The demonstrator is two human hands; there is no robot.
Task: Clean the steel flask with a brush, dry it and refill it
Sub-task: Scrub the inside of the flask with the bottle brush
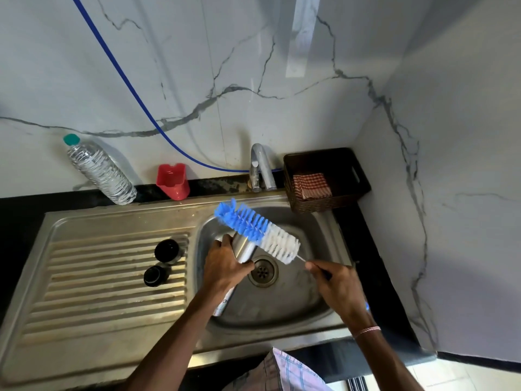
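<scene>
fingers (224,241) of the left hand (225,268), just right of two black caps (166,251) on the drainboard, clasp the steel flask (245,251), held tilted over the sink (282,300) basin. the blue-and-white brush (256,230) lies across the flask's upper end, outside it. the right hand (339,285) pinches the brush's wire stem. a checked cloth (311,185) sits in the dark basket (318,206) on the worktop.

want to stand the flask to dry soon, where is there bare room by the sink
The ribbed draining board is bare left of and in front of the two black caps. The back ledge is crowded: water bottle, red cup, tap, basket. The basin holds the left hand on the flask and the right hand with the brush.
</scene>
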